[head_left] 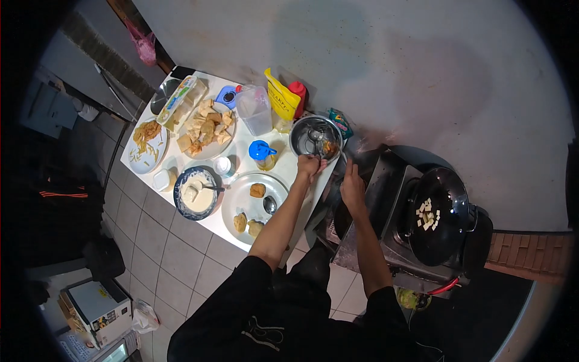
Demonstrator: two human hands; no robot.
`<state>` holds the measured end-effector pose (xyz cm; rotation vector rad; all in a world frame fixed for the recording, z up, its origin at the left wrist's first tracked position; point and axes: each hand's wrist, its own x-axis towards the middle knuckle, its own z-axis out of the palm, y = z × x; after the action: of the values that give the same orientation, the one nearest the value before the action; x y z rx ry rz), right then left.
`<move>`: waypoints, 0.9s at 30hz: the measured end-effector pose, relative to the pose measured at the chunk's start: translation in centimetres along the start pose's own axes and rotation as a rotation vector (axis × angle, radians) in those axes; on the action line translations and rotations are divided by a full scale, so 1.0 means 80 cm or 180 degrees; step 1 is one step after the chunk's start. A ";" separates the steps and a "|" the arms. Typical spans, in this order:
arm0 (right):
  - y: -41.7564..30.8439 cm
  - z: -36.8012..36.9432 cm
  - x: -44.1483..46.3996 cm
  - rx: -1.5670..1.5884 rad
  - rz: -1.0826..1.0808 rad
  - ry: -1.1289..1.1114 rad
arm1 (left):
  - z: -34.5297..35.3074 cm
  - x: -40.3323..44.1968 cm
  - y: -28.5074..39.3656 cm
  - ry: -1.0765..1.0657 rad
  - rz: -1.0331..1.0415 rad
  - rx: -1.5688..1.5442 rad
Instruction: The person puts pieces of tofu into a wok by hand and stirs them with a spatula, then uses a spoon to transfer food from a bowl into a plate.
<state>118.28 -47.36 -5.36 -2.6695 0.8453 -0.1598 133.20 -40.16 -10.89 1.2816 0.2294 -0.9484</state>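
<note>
My left hand (311, 166) is at the near rim of a metal bowl (300, 134) at the table's right corner, its fingers curled at the edge. Utensils and a small orange-brown piece of food (329, 148) lie in the bowl. Just right of the bowl, my right hand (352, 184) is raised over the gap between table and stove, closed around a thin utensil handle (344, 158). Below my left hand is a large white plate (236, 196) with a spoon (269, 205) and several brown pieces of food.
A black wok (446, 208) with white cubes sits on the stove (374, 241) at right. The table also holds a bowl of batter (196, 202), a blue-capped bottle (263, 154), a plastic container (254, 111), a yellow packet (281, 96) and plates of food.
</note>
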 end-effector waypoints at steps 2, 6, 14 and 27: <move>-0.001 0.001 0.000 0.0059 -0.0001 0.0017 | -0.005 0.001 0.005 0.0043 -0.0106 0.0026; 0.000 0.000 -0.007 0.0380 0.0082 0.0059 | -0.020 -0.012 0.017 -0.0183 -0.0071 -0.0016; 0.013 0.008 -0.008 0.1327 0.0162 0.0770 | -0.046 -0.036 0.032 -0.0444 0.0368 0.0433; -0.023 -0.006 -0.008 0.1802 0.0542 0.0420 | -0.062 -0.064 0.044 -0.0530 0.0729 0.0957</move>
<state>118.64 -45.68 -4.24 -2.0686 0.9014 -0.4624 134.24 -33.41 -6.73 1.4579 -0.1940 -0.9080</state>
